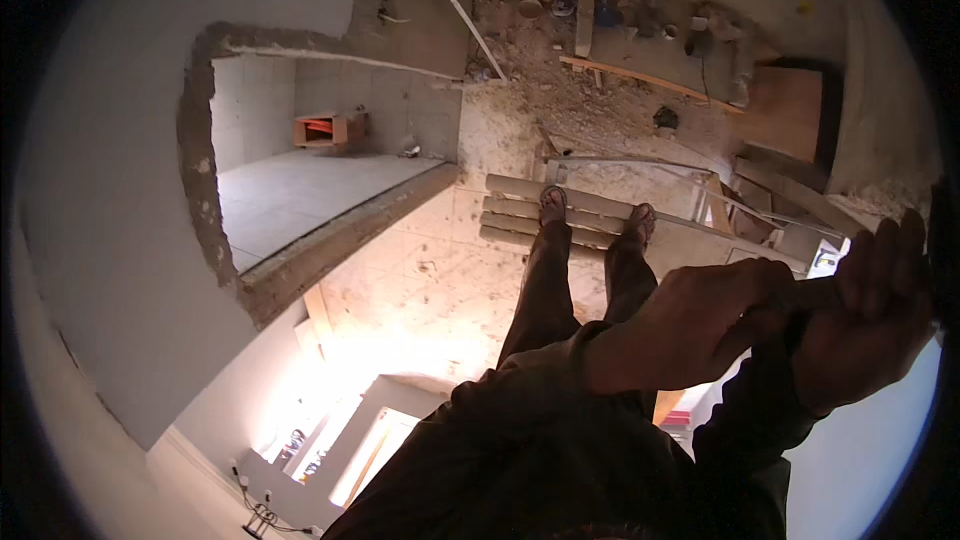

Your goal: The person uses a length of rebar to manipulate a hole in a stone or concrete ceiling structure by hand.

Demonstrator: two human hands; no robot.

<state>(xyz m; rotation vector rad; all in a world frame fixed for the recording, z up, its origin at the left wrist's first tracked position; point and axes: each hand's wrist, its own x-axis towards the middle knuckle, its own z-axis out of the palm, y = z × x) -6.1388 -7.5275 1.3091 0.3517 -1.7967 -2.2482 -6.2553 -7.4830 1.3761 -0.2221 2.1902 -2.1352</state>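
At the right, my left hand is closed, its knuckles bent around a narrow dark piece that looks like a flat strip or handle. Shadow hides what kind of thing it is. The piece reaches across to my right hand, which is held just beyond the left with its fingers stretched upward and close together. Both hands are dim, and the far side of the right hand is lost in the dark rim of the picture. Long dark sleeves cover both forearms.
My sandalled feet stand on wooden planks high above a dusty tiled floor. A rough-edged wall opening lies at the left, with a hollow block beyond it. Rubble, timber and a brown board lie farther off.
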